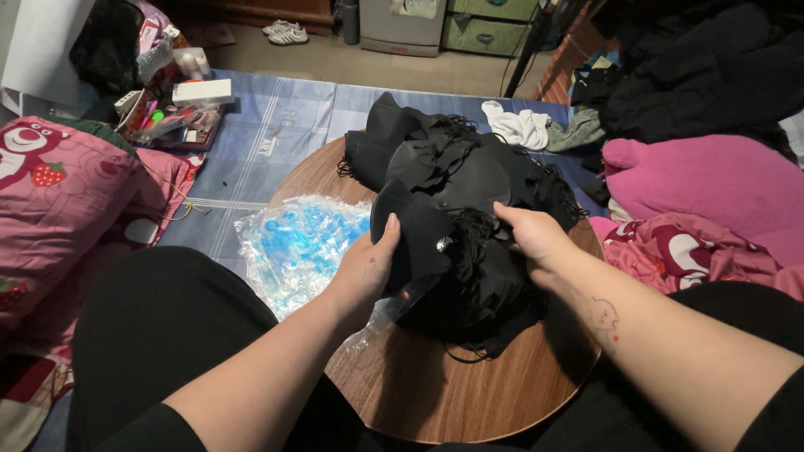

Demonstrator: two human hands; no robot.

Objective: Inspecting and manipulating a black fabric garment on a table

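Two bare hands at a heap of black cloth pieces (469, 180) on a round wooden table (469, 393).

Hidden or unclear: separate items within the heap hard to tell apart, black on black, frayed threads at the edges; far rim of the table covered by the heap; near rim cut off by the lower frame edge; fingers of both hands partly buried in cloth; clutter in the upper left too small to read.

Left hand (368, 272): forearm entering from lower left, palm turned inward, thumb up along the edge of a black cap-like piece (419, 234) with a small metal clasp; fingers curled behind it, closed on it.

Right hand (532, 234): forearm entering from lower right, small red mark on the inner forearm; palm down on the heap, fingers bent into the cloth; firm hold or mere resting not distinguishable.

Location of black cap-like piece: near side of the heap, between the hands, above the table's middle.

Surroundings: clear plastic bag with blue contents (301, 243) at the table's left edge, just beside the left hand; pink pillows (67, 192) left; pink blanket (712, 180) right; blue mat (268, 134) beyond.
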